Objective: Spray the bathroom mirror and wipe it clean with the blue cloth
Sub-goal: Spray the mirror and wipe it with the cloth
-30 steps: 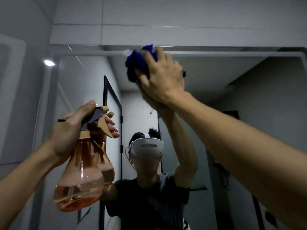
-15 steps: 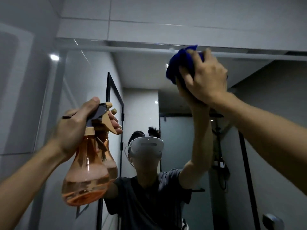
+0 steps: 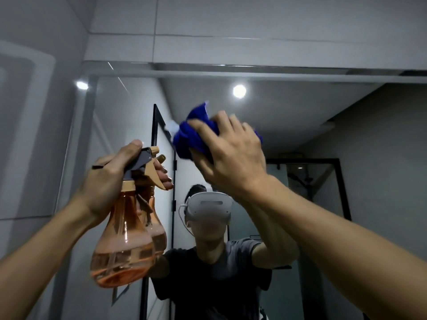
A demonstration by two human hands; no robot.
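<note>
The bathroom mirror (image 3: 346,125) fills the wall ahead and shows my reflection. My right hand (image 3: 231,160) presses a bunched blue cloth (image 3: 191,137) flat against the glass, a little above my reflected head. An orange see-through spray bottle (image 3: 122,245), about a quarter full of liquid, hangs upright from my left hand (image 3: 106,181), which grips its neck and trigger close to the mirror at the left. Bottle and cloth are apart.
Grey wall tiles (image 3: 208,33) run above the mirror's top edge (image 3: 254,72), and a tiled side wall (image 3: 30,112) stands at the left. The glass reflects a black-framed shower screen (image 3: 339,188) and a ceiling light (image 3: 239,91).
My right hand has swept the blue cloth along the top of the mirror to the right, then down and back left toward the middle. The bottle has stayed raised in my left hand.
</note>
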